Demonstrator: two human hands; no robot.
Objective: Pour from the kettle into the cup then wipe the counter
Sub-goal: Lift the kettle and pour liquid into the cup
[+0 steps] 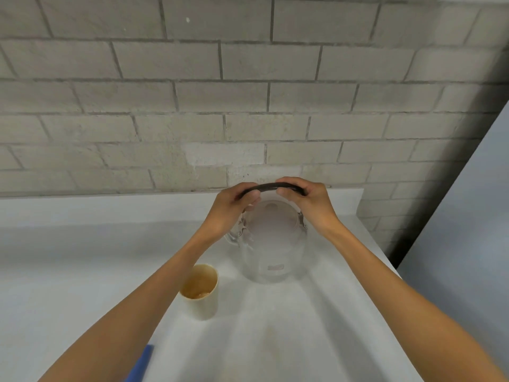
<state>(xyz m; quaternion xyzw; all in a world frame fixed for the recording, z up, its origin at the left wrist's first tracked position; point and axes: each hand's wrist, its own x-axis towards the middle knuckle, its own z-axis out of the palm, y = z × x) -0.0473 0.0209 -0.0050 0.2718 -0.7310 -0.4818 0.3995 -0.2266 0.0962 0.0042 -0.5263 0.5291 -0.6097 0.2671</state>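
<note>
A clear glass kettle stands upright on the white counter, its spout pointing left and its dark arched handle on top. My left hand grips the left end of the handle and my right hand grips the right end. A cream paper cup stands to the kettle's front left, partly behind my left forearm, with a little liquid at its bottom. A blue cloth peeks out under my left forearm near the bottom edge.
A grey brick wall rises right behind the counter. The counter's right edge runs diagonally past my right arm, with a pale panel beyond it.
</note>
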